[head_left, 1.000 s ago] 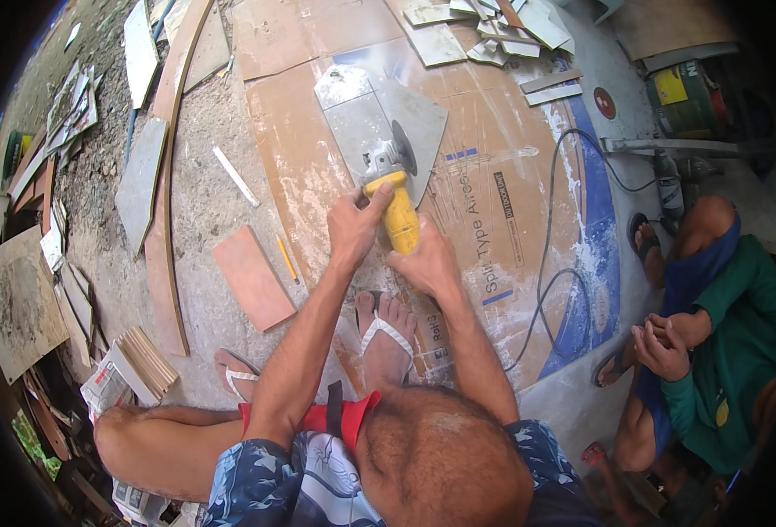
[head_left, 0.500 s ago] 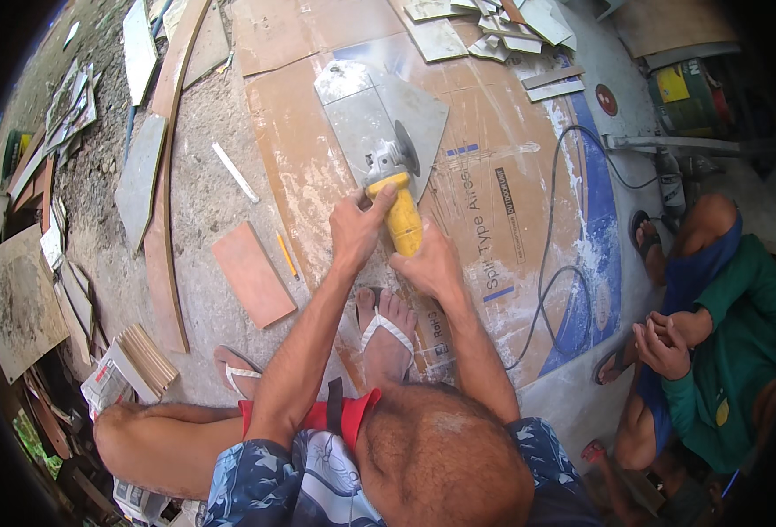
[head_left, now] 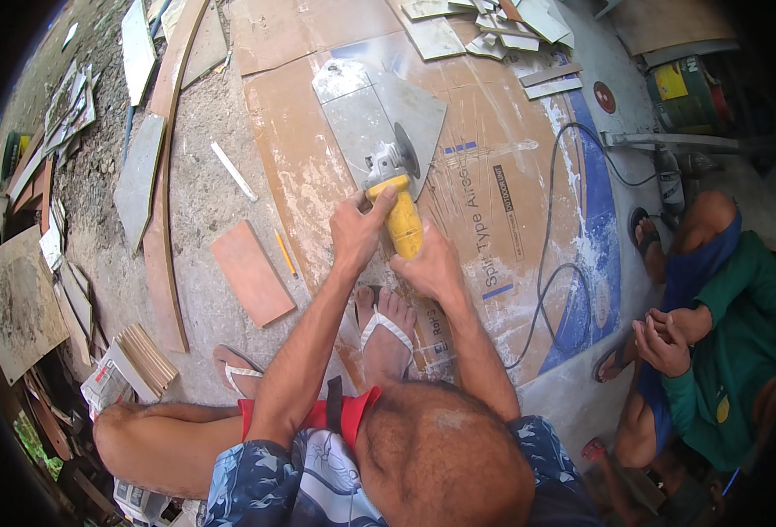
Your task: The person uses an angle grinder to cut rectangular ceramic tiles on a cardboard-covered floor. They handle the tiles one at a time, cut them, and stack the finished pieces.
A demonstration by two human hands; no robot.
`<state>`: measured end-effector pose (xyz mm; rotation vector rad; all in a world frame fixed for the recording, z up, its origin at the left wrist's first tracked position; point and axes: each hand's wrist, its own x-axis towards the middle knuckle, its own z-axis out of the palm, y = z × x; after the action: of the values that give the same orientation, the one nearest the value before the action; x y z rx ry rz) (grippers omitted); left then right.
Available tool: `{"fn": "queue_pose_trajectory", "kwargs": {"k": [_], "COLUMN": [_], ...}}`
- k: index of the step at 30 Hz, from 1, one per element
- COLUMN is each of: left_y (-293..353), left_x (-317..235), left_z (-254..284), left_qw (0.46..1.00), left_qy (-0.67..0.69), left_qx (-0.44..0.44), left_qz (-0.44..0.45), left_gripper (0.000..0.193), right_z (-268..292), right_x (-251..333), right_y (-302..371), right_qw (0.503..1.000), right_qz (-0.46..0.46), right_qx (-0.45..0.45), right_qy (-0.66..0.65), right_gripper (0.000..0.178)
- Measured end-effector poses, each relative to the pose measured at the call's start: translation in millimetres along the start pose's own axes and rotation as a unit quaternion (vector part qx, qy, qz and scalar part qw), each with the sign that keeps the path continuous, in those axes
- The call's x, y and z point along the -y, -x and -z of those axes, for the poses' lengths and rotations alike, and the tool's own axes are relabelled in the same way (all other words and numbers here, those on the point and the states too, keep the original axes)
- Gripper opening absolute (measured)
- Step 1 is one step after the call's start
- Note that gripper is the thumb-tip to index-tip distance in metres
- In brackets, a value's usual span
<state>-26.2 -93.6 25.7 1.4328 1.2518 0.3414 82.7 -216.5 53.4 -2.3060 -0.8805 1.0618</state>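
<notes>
Both my hands are closed around a yellow angle grinder point(head_left: 403, 220). My left hand point(head_left: 357, 230) grips it near the metal head, thumb laid along the top. Further back, my right hand point(head_left: 432, 263) wraps the rear of the body. The grinder's dark cutting disc point(head_left: 405, 149) stands on edge over a grey tile point(head_left: 344, 114) that lies on flattened cardboard. White dust covers the tile's far corner, and a thin line crosses its surface. Whether the disc touches the tile, I cannot tell.
A reddish tile point(head_left: 252, 272) and a yellow pencil point(head_left: 286, 255) lie left of my forearms. A power cord point(head_left: 542, 290) loops over the cardboard point(head_left: 485, 220) at right. Tile offcuts point(head_left: 511, 31) are piled at the far side. A person in green point(head_left: 730, 351) sits at right, hands together.
My hands and the grinder hold nearly the same place. The view has shifted very slightly; nothing else visibly differs.
</notes>
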Motion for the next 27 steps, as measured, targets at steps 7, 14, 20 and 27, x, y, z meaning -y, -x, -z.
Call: {"fn": "queue_pose_trajectory", "kwargs": {"k": [7, 14, 20, 27], "left_y": [5, 10, 10, 12], "left_x": [0, -3, 1, 4], "left_z": [0, -1, -2, -3], "left_qw": [1.000, 1.000, 1.000, 1.000], "left_qy": [-0.013, -0.027, -0.024, -0.024], "left_qx": [0.001, 0.004, 0.001, -0.001], "left_qz": [0.004, -0.001, -0.003, 0.000], "left_gripper": [0.076, 0.075, 0.075, 0.079], "right_z": [0, -2, -3, 0], "right_x": [-3, -9, -11, -8], "right_y": [4, 7, 8, 11], "right_qw": [1.000, 1.000, 1.000, 1.000], "right_qz": [-0.003, 0.001, 0.002, -0.011], "right_qx": [0.006, 0.003, 0.000, 0.004], "right_qy": [-0.012, -0.011, -0.012, -0.011], "right_gripper": [0.067, 0.066, 0.067, 0.068]}}
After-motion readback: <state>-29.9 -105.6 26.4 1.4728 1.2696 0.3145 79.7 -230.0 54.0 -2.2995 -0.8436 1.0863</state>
